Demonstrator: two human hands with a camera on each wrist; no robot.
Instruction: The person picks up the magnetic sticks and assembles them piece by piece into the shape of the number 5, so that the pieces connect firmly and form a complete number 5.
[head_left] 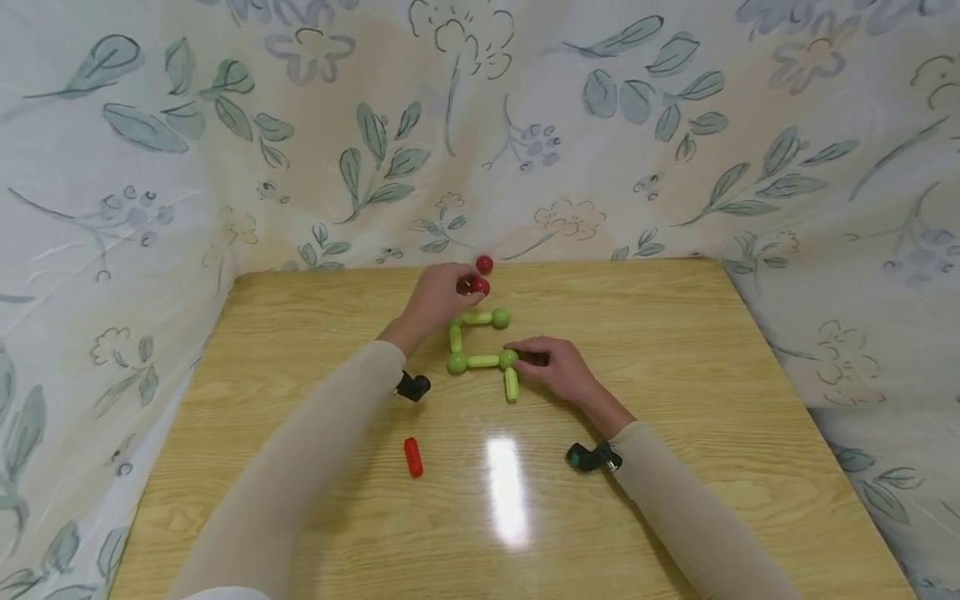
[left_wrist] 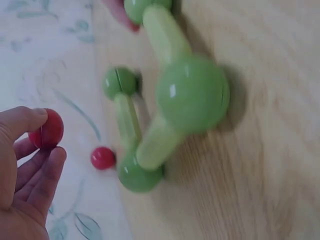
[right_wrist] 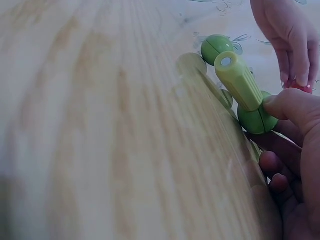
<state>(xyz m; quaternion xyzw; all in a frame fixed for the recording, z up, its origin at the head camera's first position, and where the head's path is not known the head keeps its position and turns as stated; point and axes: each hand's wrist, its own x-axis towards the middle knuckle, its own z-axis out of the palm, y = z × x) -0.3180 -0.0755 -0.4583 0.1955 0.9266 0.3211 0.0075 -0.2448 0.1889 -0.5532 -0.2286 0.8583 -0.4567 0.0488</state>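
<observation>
My left hand pinches a red ball between thumb and fingers, above the table's far part. In the left wrist view a seam shows on this red ball. Beneath and in front of it lies a chain of green balls joined by yellow-green rods, bent at corners. With thumb and fingers, my right hand holds the green ball at the chain's near right corner. From that ball a ribbed rod sticks out, its free end showing a round silvery tip. My left hand partly covers the far left green ball.
Another red ball sits at the table's back edge, against the floral cloth. A red rod lies on the wooden table, nearer me and to the left. Dark wrist cameras hang at both sleeves.
</observation>
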